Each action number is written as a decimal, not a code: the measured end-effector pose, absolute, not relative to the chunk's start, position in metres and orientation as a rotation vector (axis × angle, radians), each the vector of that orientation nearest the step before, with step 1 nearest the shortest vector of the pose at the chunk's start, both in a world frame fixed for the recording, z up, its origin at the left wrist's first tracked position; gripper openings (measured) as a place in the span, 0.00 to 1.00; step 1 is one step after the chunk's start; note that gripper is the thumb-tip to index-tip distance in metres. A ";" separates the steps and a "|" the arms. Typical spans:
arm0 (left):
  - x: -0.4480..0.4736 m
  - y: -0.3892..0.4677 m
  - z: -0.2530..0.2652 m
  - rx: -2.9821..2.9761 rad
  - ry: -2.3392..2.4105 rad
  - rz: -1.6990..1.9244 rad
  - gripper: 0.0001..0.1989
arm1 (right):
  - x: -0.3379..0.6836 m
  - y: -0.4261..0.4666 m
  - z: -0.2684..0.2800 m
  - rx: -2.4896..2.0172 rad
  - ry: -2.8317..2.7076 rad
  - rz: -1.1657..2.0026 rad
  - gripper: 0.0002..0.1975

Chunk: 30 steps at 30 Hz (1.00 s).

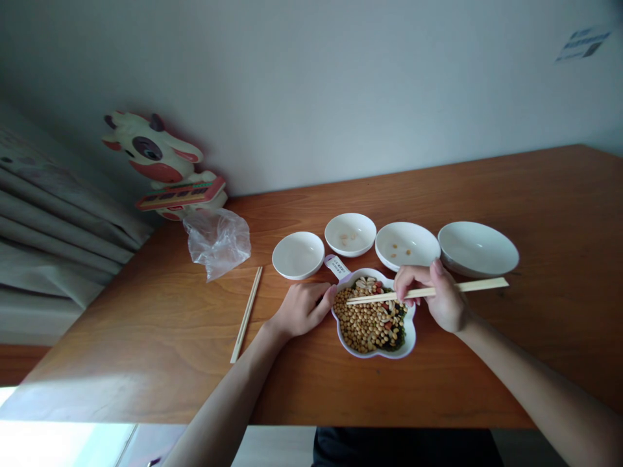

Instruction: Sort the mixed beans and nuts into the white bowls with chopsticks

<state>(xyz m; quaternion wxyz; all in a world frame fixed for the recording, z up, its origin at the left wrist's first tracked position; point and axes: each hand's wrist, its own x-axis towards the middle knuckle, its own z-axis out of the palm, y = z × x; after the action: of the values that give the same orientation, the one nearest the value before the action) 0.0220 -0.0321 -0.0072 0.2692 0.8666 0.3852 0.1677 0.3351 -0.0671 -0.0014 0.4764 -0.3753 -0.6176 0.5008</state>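
A flower-shaped bowl (409, 338) with a handle and a lilac edge holds yellow soybeans (366, 327), peanuts (367, 283), reddish pieces and small green beans. At its left edge is my left hand (304, 308), with thumb and curled fingers closed at the rim. My right hand (435, 293) grips a pair of chopsticks (479, 284) over the bowl's right side. Their tips point left and lie at the soybeans; whether a bean is between them I cannot tell. Just behind, one white bowl (350, 250) contains a few pale pieces, and another white bowl (407, 261) has a few yellowish beans.
More white bowls stand at the row's left end (298, 256) and right end (479, 250). A second pair of chopsticks (246, 314) lies left of my left arm. Farther back are a crumpled clear plastic bag (219, 243) and a cow-shaped toy keyboard (170, 168) against the wall.
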 end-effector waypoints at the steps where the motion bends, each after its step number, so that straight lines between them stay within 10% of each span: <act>1: 0.022 -0.032 -0.007 2.336 1.040 0.453 0.25 | 0.335 -0.067 -0.002 -0.916 -1.510 1.237 0.43; 30: 0.022 -0.031 -0.010 2.385 1.040 0.494 0.25 | 0.344 -0.064 -0.006 -0.848 -1.649 1.232 0.42</act>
<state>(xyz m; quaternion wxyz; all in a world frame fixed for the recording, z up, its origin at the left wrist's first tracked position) 0.0215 -0.0311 -0.0099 0.2441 0.8733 0.3809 0.1810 0.3444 -0.0637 -0.0060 0.4418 -0.3418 -0.6646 0.4964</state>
